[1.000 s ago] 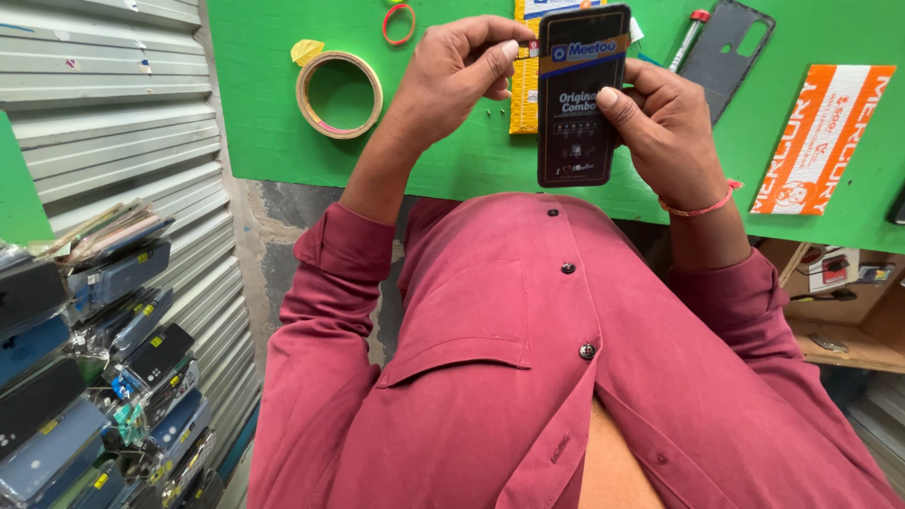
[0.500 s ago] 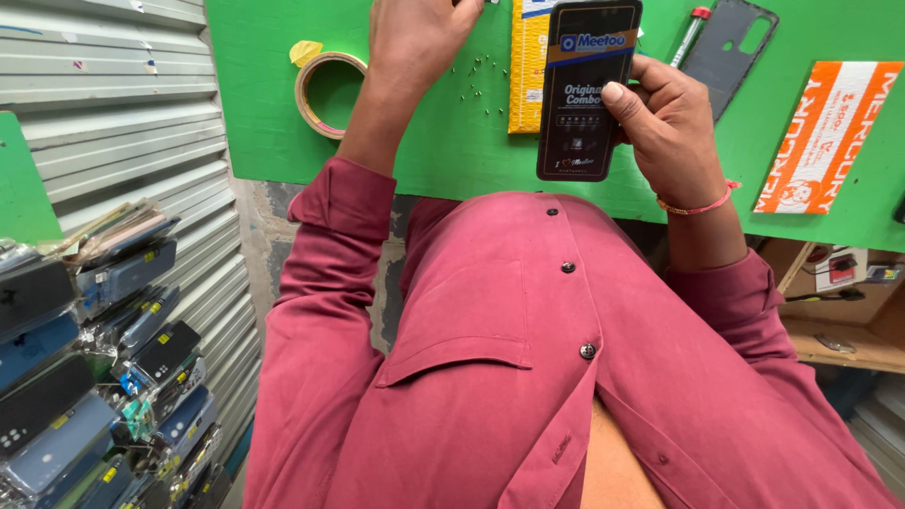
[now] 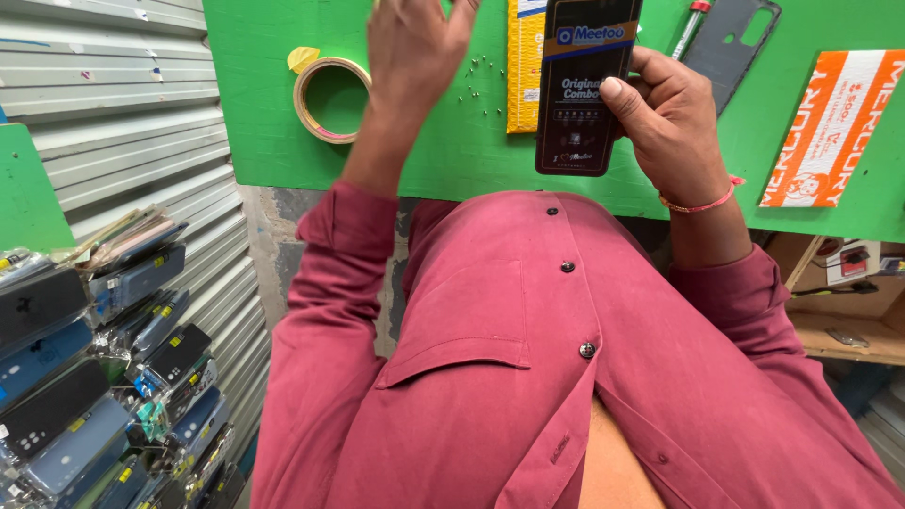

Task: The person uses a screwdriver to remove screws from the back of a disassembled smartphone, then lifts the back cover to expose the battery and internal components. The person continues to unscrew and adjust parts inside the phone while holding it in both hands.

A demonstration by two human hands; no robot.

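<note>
The right hand (image 3: 674, 123) has a tight grip on the black flat box (image 3: 584, 85), front facing up for reading. The left hand (image 3: 415, 42) hangs open over the tiny screws (image 3: 476, 80), holding nothing.

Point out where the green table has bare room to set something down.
Bare green table lies left of the tape roll, and along the near edge between the left hand and the dark package in the right hand. Crowded: tiny screws, yellow packet, phone cover, orange packet.

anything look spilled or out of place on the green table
Yes: tiny screws lie loose and scattered on the green table, between the tape roll and the yellow packet, below the left hand. Nothing looks damaged.
</note>
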